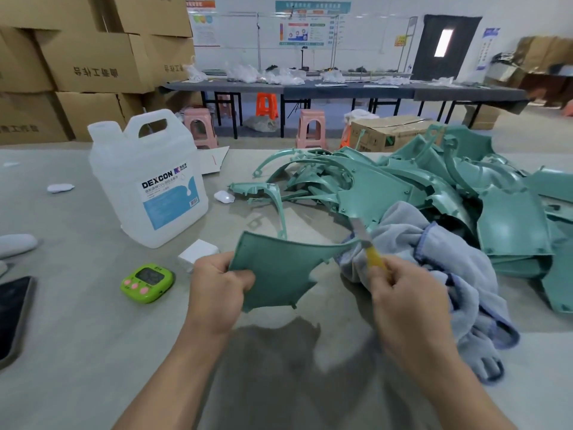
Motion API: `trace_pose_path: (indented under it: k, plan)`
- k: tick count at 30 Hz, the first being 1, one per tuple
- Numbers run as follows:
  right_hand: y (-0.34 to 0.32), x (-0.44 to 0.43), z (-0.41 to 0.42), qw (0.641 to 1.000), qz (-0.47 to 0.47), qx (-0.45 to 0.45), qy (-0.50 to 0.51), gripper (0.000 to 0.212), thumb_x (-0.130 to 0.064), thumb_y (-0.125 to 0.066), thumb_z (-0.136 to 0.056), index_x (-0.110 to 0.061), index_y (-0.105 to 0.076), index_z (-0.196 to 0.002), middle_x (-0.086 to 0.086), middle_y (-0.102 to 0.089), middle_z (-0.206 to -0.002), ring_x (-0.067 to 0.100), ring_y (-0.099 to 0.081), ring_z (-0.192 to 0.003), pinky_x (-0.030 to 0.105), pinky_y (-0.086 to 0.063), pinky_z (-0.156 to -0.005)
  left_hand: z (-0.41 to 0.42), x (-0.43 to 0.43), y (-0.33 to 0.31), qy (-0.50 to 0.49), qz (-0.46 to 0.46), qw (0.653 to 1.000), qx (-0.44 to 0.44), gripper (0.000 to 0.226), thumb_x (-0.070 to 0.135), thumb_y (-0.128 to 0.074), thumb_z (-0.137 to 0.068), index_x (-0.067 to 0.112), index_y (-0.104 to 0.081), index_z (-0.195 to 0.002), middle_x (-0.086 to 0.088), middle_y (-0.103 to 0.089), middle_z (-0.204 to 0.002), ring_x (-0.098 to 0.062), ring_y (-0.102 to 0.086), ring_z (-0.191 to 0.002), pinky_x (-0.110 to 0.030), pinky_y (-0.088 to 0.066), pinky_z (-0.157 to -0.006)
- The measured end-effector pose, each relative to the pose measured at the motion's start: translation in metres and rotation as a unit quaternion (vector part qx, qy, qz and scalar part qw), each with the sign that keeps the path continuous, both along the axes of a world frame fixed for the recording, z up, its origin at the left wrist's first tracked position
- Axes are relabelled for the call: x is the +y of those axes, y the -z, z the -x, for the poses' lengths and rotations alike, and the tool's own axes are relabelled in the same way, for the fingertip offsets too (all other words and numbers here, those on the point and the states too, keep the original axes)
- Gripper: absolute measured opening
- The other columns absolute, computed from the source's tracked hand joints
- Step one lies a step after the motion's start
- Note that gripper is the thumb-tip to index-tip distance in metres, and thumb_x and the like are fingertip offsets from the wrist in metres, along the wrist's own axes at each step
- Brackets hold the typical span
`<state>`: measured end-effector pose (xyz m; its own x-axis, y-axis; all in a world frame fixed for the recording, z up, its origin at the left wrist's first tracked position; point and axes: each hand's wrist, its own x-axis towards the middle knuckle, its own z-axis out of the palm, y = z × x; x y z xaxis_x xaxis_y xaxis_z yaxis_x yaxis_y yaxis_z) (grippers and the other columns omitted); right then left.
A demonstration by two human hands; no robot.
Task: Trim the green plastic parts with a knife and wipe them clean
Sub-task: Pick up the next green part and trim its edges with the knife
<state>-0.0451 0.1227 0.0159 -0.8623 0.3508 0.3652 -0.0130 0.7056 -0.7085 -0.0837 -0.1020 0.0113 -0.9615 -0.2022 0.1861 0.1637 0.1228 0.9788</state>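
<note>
1. L hand (221, 287): low centre, forearm rising from the bottom edge. Fingers (245, 279) are curled round the left edge of a green plastic part (276, 268), thumb on its front face. The part is held up above the desk (77, 336), its shadow on the desk below.
2. R hand (400, 293): fingers (381, 280) clenched on the yellow handle of the knife (373, 254). Blade points up-left at the part's upper-right tip; blade is blurred, so contact can't be told.
3. Writing: "DEXCON" in black on the blue/white label of a jug (148, 178); smaller print is too small to read. Cardboard boxes (93, 57) at back left carry printed characters.
4. Held part: thin, flat, matte sheet w/ concave cut edges & small tabs along the bottom.
5. Pile of green parts (434, 193) on the desk at right rear: glossy curved shells & thin arcs w/ pegs.
6. Towel (434, 243): blue-grey terry, crumpled, darker hem, lying against the pile behind the R hand.
7. Jug: translucent white plastic w/ moulded handle, upright on the desk at left.
8. Also on the desk: lime-green timer (147, 282) w/ pink buttons near the L hand, white block (198, 252) beside it, dark phone (12, 311) at the left edge.
</note>
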Motion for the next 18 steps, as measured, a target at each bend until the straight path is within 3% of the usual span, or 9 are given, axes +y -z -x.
trace_pose_path:
  k: [2,3,6,9,12,15,18]
  plan:
    - [-0.002,0.014,0.004,0.998,0.02,-0.022,0.06,0.038,-0.026,-0.053,-0.102,-0.013,-0.059,-0.067,0.0,-0.059,-0.059,0.025,-0.054,-0.062,0.04,-0.037,-0.058,0.003,-0.006,0.0,-0.02,-0.033,0.999,-0.016,0.011,0.005,-0.044,-0.044,0.016,-0.044,-0.043,0.008,-0.034,-0.048,-0.011,-0.028,-0.046,-0.022,-0.026,-0.05]
    - [-0.003,0.013,0.002,0.998,0.032,-0.003,0.057,0.037,-0.024,-0.055,-0.101,-0.014,-0.058,-0.065,-0.001,-0.058,-0.057,0.02,-0.052,-0.06,0.04,-0.037,-0.057,0.004,-0.008,0.001,-0.025,-0.044,0.998,-0.026,0.01,0.005,-0.043,-0.043,0.015,-0.046,-0.043,0.007,-0.036,-0.048,-0.012,-0.03,-0.045,-0.022,-0.029,-0.05]
    - [-0.007,-0.012,-0.017,0.993,0.032,0.086,-0.079,0.031,-0.033,-0.057,-0.098,-0.024,-0.058,-0.068,-0.01,-0.054,-0.055,0.008,-0.046,-0.053,0.018,-0.031,-0.052,0.007,-0.013,0.003,-0.038,-0.045,0.997,-0.047,0.015,0.006,-0.042,-0.042,0.01,-0.056,-0.049,0.0,-0.047,-0.05,-0.017,-0.04,-0.045,-0.025,-0.034,-0.05]
    - [-0.002,-0.024,-0.024,0.983,0.004,0.075,-0.17,0.022,-0.033,-0.061,-0.091,-0.02,-0.057,-0.073,-0.011,-0.047,-0.053,0.005,-0.04,-0.05,0.016,-0.03,-0.048,0.004,-0.013,0.0,-0.039,-0.085,0.995,-0.044,0.016,0.003,-0.039,-0.04,0.014,-0.051,-0.042,0.007,-0.042,-0.042,-0.01,-0.037,-0.034,-0.014,-0.03,-0.042]
    - [-0.002,0.001,-0.006,0.995,0.052,0.027,-0.079,0.03,-0.029,-0.064,-0.094,-0.016,-0.061,-0.067,-0.009,-0.05,-0.048,0.007,-0.041,-0.048,0.031,-0.032,-0.05,0.004,-0.02,-0.005,-0.049,-0.112,0.992,-0.037,0.018,0.001,-0.036,-0.037,0.018,-0.034,-0.036,0.012,-0.028,-0.041,-0.009,-0.021,-0.034,-0.009,-0.019,-0.044]
    - [-0.006,0.025,0.002,0.995,0.08,0.048,0.038,0.033,-0.018,-0.06,-0.091,-0.018,-0.057,-0.058,-0.007,-0.053,-0.044,0.01,-0.046,-0.044,0.028,-0.035,-0.047,0.01,-0.029,-0.003,-0.072,-0.122,0.988,-0.055,0.03,0.001,-0.037,-0.033,0.024,-0.027,-0.05,0.004,-0.019,-0.052,-0.016,-0.012,-0.054,-0.018,-0.01,-0.051]
    - [-0.007,0.012,-0.011,0.988,0.1,0.103,-0.065,0.026,-0.034,-0.057,-0.088,-0.023,-0.063,-0.065,-0.006,-0.05,-0.048,0.005,-0.041,-0.046,0.024,-0.033,-0.045,0.013,-0.029,-0.002,-0.075,-0.107,0.989,-0.066,0.029,0.001,-0.037,-0.031,0.025,-0.027,-0.044,0.006,-0.019,-0.049,-0.015,-0.013,-0.049,-0.02,-0.011,-0.051]
